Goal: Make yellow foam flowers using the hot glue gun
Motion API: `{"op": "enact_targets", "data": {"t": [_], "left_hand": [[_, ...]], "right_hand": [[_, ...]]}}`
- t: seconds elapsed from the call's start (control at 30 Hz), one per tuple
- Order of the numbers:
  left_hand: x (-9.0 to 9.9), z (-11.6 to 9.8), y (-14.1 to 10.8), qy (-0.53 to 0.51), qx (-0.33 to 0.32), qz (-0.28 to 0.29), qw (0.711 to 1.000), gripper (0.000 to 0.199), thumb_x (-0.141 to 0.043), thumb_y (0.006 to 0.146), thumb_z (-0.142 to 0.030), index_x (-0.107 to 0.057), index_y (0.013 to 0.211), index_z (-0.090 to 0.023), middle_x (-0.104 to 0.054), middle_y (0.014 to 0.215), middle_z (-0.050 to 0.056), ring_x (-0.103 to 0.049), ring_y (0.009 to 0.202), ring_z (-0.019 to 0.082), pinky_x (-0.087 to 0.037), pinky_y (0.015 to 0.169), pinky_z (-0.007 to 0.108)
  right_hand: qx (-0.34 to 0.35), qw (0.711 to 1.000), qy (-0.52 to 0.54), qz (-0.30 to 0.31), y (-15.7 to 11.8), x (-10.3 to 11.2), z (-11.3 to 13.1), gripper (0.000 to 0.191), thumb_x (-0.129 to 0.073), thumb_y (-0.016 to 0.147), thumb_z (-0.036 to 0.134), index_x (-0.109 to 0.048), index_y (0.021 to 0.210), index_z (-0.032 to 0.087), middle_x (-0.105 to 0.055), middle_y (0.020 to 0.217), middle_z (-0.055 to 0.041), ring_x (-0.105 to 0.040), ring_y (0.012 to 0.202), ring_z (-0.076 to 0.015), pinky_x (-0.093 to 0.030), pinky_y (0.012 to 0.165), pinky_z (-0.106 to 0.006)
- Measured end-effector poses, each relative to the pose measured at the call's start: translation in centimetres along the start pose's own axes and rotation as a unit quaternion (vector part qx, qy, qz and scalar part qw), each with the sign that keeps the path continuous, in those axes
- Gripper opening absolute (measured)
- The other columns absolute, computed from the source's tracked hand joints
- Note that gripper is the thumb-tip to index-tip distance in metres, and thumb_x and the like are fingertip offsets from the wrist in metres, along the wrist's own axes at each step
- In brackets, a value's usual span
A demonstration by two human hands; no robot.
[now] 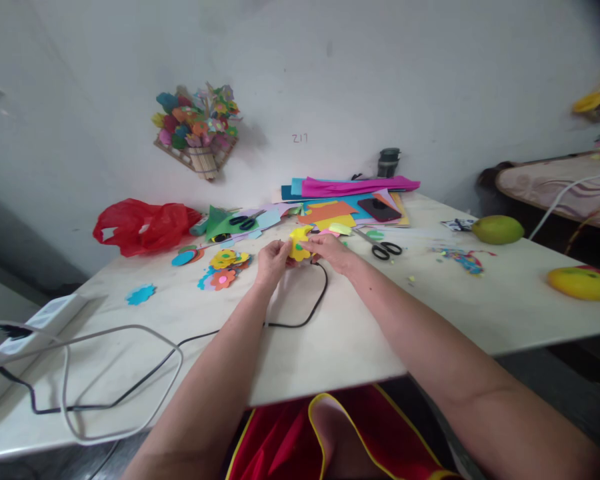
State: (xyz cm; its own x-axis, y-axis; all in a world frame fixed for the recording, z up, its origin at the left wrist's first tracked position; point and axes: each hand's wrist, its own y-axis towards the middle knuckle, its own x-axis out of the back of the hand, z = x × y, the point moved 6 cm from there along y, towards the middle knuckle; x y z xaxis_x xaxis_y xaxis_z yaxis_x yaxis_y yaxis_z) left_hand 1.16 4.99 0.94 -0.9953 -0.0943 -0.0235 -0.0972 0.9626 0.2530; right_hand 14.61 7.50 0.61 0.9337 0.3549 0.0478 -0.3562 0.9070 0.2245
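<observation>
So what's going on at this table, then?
A person is holding a yellow paper flower with a green centre between the left hand and the right hand, above the table. More cut flowers lie in a loose pile beyond the left hand, and a single blue flower lies farther left. A pair of black-handled scissors rests near the right hand, not in use, and coloured paper is spread towards the wall.

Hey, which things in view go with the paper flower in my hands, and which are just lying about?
Likely belong:
yellow flower, held by left hand and right hand
cut flowers
coloured paper
scissors, two pairs

Probably just lying about:
phone
red bag
green fruit
yellow fruit
power strip
cup
</observation>
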Motion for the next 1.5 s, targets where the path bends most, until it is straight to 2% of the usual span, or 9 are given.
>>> {"op": "enact_targets", "data": {"t": [0.1,0.27,0.4,0.63,0.8,1.0,1.1,1.27,1.5], "left_hand": [[0.00,0.13,-0.02,-0.005,0.004,-0.004,1.000,0.042,-0.065,0.061,-0.053,-0.049,0.063,-0.015,-0.056,0.048,-0.001,-0.057,0.041,0.012,-0.048,0.043,0.023],[-0.31,-0.05,-0.19,-0.020,-0.008,0.027,0.999,0.042,-0.064,0.062,-0.053,-0.050,0.062,-0.014,-0.056,0.048,-0.001,-0.056,0.041,0.011,-0.049,0.045,0.023],[-0.28,-0.01,-0.12,-0.017,0.002,0.030,0.999,0.043,-0.067,0.059,-0.053,-0.052,0.060,-0.013,-0.057,0.050,-0.001,-0.054,0.041,0.010,-0.048,0.043,0.022],[-0.04,0.05,0.02,-0.026,0.000,0.008,1.000,0.042,-0.068,0.058,-0.052,-0.051,0.060,-0.013,-0.056,0.050,-0.001,-0.054,0.041,0.009,-0.046,0.039,0.019],[0.05,0.36,0.22,-0.012,0.000,-0.012,1.000,0.043,-0.068,0.057,-0.053,-0.051,0.059,-0.013,-0.056,0.049,-0.001,-0.053,0.040,0.009,-0.046,0.039,0.019],[-0.10,0.46,0.25,0.025,-0.030,-0.007,0.999,0.043,-0.066,0.059,-0.054,-0.053,0.060,-0.013,-0.054,0.050,-0.002,-0.052,0.043,0.007,-0.049,0.042,0.019],[-0.16,0.27,0.05,0.038,-0.037,-0.006,0.999,0.041,-0.066,0.061,-0.052,-0.054,0.061,-0.013,-0.053,0.050,-0.002,-0.052,0.045,0.008,-0.049,0.042,0.018],[-0.10,-0.07,-0.07,0.045,-0.051,-0.012,0.998,0.039,-0.065,0.062,-0.050,-0.054,0.059,-0.013,-0.051,0.048,-0.002,-0.050,0.044,0.007,-0.047,0.041,0.018],[0.07,-0.26,-0.11,0.053,-0.051,-0.021,0.997,0.036,-0.065,0.063,-0.047,-0.054,0.058,-0.014,-0.052,0.048,-0.002,-0.050,0.044,0.008,-0.045,0.039,0.017]], "right_hand": [[-0.007,1.000,0.021,-0.013,0.03,0.15,-0.12,0.037,-0.068,0.058,0.050,-0.058,0.062,0.014,-0.056,0.065,-0.0015,-0.050,0.061,-0.0106,-0.038,0.049,-0.021],[0.000,0.999,-0.001,-0.050,0.20,0.46,-0.30,0.036,-0.068,0.057,0.048,-0.054,0.056,0.015,-0.053,0.059,0.0010,-0.047,0.057,-0.0090,-0.037,0.049,-0.022],[0.006,0.999,-0.022,-0.028,0.01,0.21,0.07,0.034,-0.069,0.057,0.045,-0.054,0.055,0.015,-0.051,0.058,0.0019,-0.048,0.058,-0.0089,-0.039,0.052,-0.022],[-0.017,1.000,0.009,-0.004,-0.15,-0.03,0.02,0.035,-0.067,0.060,0.048,-0.060,0.065,0.015,-0.057,0.066,-0.0011,-0.051,0.060,-0.0102,-0.037,0.049,-0.021],[-0.011,0.999,0.021,-0.032,-0.18,-0.25,0.10,0.036,-0.066,0.061,0.050,-0.056,0.062,0.015,-0.056,0.064,0.0003,-0.049,0.057,-0.0091,-0.038,0.050,-0.021],[0.011,0.997,0.016,-0.076,0.04,-0.38,-0.06,0.039,-0.068,0.057,0.049,-0.047,0.054,0.017,-0.048,0.054,0.0040,-0.044,0.051,-0.0077,-0.036,0.049,-0.022],[0.011,0.997,0.021,-0.074,0.04,-0.46,0.13,0.040,-0.069,0.055,0.050,-0.046,0.051,0.017,-0.048,0.053,0.0038,-0.045,0.051,-0.0080,-0.036,0.050,-0.023],[-0.006,0.998,0.026,-0.060,-0.16,-0.41,0.56,0.035,-0.071,0.053,0.046,-0.054,0.055,0.015,-0.053,0.055,0.0024,-0.048,0.053,-0.0087,-0.039,0.053,-0.023],[-0.009,0.999,0.024,-0.030,0.17,-0.12,0.02,0.029,-0.069,0.057,0.042,-0.060,0.059,0.015,-0.058,0.059,-0.0003,-0.053,0.058,-0.0109,-0.041,0.054,-0.023]]}}
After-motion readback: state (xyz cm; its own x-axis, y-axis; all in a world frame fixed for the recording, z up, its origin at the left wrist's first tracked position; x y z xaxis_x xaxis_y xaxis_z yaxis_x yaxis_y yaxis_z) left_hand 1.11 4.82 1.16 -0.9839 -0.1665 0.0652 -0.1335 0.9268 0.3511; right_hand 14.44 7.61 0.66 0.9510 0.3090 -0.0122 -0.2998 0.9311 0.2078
